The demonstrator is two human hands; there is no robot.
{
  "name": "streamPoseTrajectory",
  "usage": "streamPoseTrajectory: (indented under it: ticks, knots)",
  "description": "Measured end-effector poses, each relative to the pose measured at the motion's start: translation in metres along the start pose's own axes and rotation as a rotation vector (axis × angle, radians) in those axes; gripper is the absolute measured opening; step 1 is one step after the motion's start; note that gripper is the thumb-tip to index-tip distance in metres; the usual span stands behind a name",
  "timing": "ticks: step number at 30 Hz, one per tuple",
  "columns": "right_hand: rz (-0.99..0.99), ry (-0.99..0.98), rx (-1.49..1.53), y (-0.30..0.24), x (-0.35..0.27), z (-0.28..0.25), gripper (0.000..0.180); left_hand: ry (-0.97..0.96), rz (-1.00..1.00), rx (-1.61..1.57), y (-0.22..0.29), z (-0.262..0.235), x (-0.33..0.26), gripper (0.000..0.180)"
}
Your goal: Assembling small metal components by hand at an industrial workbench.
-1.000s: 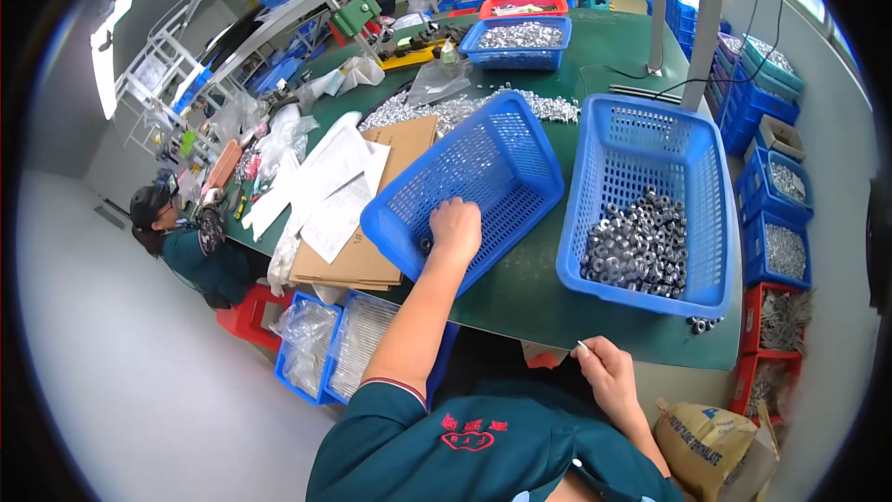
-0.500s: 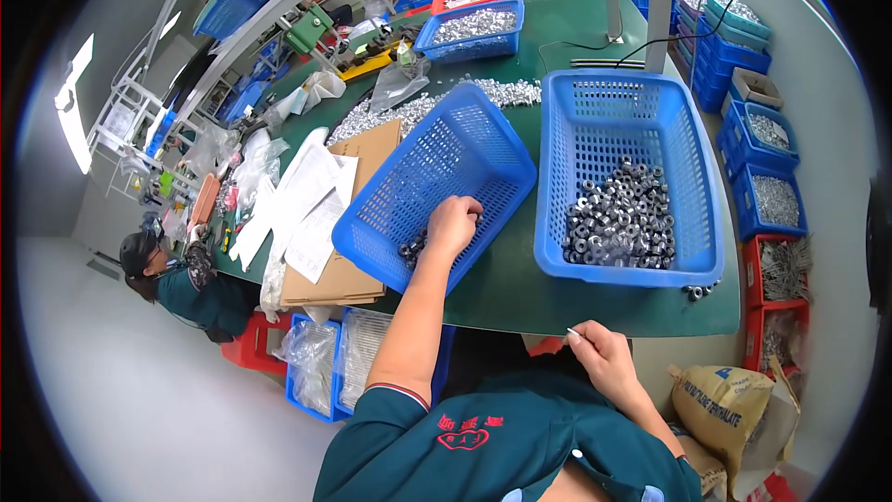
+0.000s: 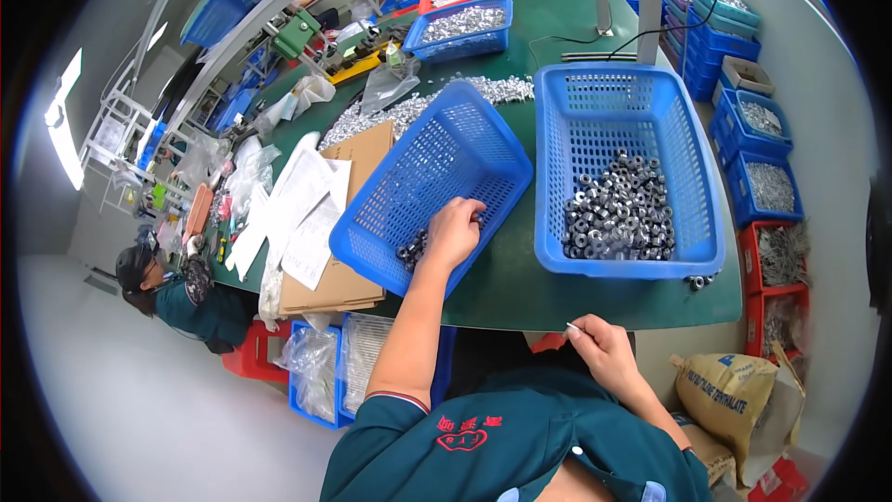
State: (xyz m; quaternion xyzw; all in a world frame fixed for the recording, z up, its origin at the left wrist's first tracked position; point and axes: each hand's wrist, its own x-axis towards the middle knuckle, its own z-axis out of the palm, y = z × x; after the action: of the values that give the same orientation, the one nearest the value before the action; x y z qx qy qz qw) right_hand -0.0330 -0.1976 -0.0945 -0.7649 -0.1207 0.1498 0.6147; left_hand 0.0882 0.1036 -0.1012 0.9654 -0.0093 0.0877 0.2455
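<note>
My left hand [image 3: 452,233] reaches into the tilted blue plastic basket [image 3: 376,206], its fingers curled inward. Dark metal shows at the fingertips; whether the fingers grip it is hidden. Beside this hand, a few dark and silver metal rings [image 3: 409,251] lie at the basket's near end. My right hand [image 3: 602,350] is held in front of my body, just past the table's near edge. Its thumb and forefinger pinch a small thin piece [image 3: 572,326] with a pale tip. A second blue basket [image 3: 550,265] on the right holds a heap of similar metal rings [image 3: 621,209].
Cardboard [image 3: 372,144] and papers [image 3: 311,223] lie left of the tilted basket. Loose silver parts [image 3: 502,90] spread behind it. A few rings [image 3: 699,282] sit by the table's right corner. Stacked bins [image 3: 767,184] and a sack [image 3: 725,390] stand right; a person [image 3: 186,302] sits left.
The whole view has shifted slightly. My left hand stays inside the tilted basket with its fingers curled, and my right hand keeps its pinch on the small thin piece.
</note>
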Motion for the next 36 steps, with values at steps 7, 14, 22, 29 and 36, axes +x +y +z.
streamPoseTrajectory:
  ticks: [7,14,22,29,36]
  knots:
    - [-0.004,-0.039,-0.072,-0.006,0.002,0.003,0.018,0.195,0.052,-0.508,0.018,-0.008,-0.034,0.026]
    - [-0.337,-0.026,-0.156,-0.037,0.021,0.009,0.012,-0.132,0.036,-1.355,0.071,-0.012,-0.103,0.029]
    - [-0.374,-0.008,-0.263,-0.033,0.021,0.019,0.007,-0.280,0.037,-1.445,0.085,-0.010,-0.121,0.040]
    - [-0.579,0.036,-0.827,-0.049,0.012,0.010,0.003,-0.249,0.032,-1.226,0.089,-0.012,-0.128,0.040]
    - [-0.295,-0.044,-0.231,-0.025,0.015,0.017,0.008,-0.235,0.085,-1.056,0.096,-0.018,-0.124,0.042]
